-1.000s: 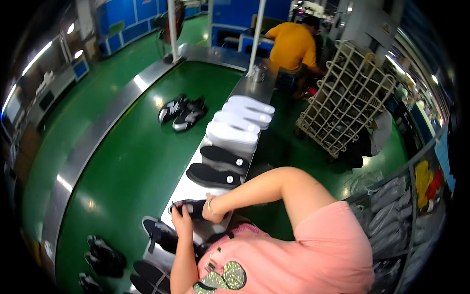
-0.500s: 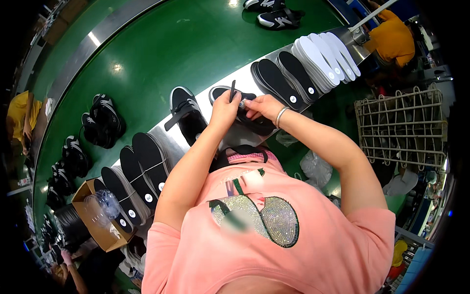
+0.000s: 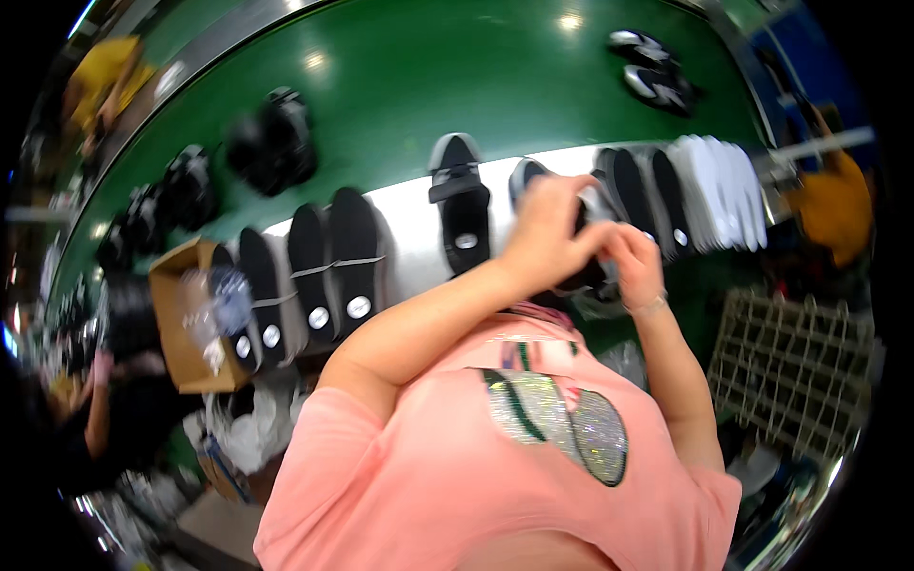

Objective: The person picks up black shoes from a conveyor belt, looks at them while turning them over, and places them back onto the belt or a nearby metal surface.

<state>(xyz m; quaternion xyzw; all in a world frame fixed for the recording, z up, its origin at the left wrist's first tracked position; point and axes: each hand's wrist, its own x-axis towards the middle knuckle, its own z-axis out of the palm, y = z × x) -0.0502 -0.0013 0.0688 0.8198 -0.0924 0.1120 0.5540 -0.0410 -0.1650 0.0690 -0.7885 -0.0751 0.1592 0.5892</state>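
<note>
Both my hands are over a black shoe on a metal strip; they hide most of it, and its light toe edge shows. My left hand is blurred, with its thumb stretched towards my right fingers. My right hand has its fingertips drawn together against the left thumb; anything pinched there is too small or smeared to name. To the left lies another black shoe, toe pointing away, with a strap across it and a pale round label inside.
Bundled black insoles and an open cardboard box stand left. More black insoles and white insoles lie right. Shoes rest on the green surface. A wire rack is at right; people in yellow work farther off.
The whole view has swung, so the scene sits farther right and tilts differently. The black strap end that stood up from my left hand no longer shows. My hands stay close together over the shoe.
</note>
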